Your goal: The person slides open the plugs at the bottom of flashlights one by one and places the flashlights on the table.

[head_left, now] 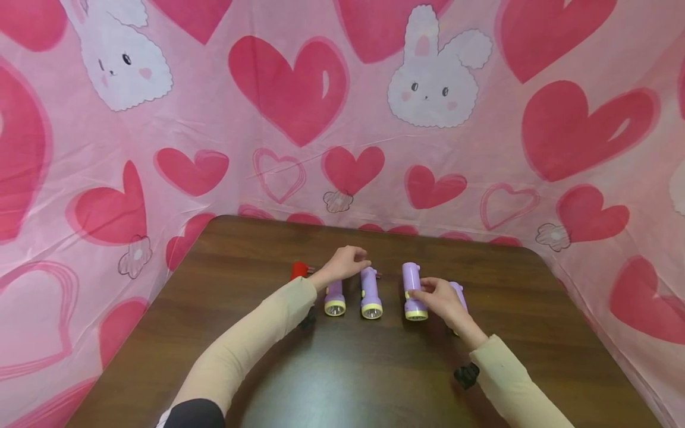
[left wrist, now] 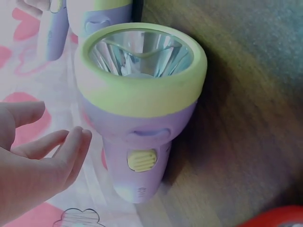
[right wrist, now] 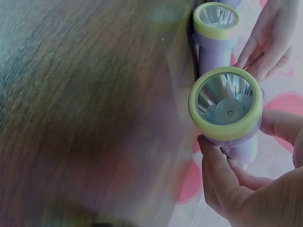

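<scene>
My right hand (head_left: 441,297) grips a lilac flashlight (head_left: 411,279) with a pale yellow rim. In the right wrist view, thumb and fingers lie on either side of its head, and the lens (right wrist: 229,101) faces the camera. My left hand (head_left: 348,263) is at the tail end of another lilac flashlight (head_left: 370,290), its fingers loosely bent with nothing between them. A similar flashlight (head_left: 335,299) lies under the left wrist, partly hidden; the left wrist view shows its ridged yellow switch (left wrist: 142,160) close up.
Beyond the left forearm lies a red object (head_left: 299,270), partly covered. One more lilac flashlight (head_left: 458,292) sits behind the right hand. All are on a dark wooden table (head_left: 321,368), backed by a pink cloth (head_left: 374,137) with hearts and rabbits.
</scene>
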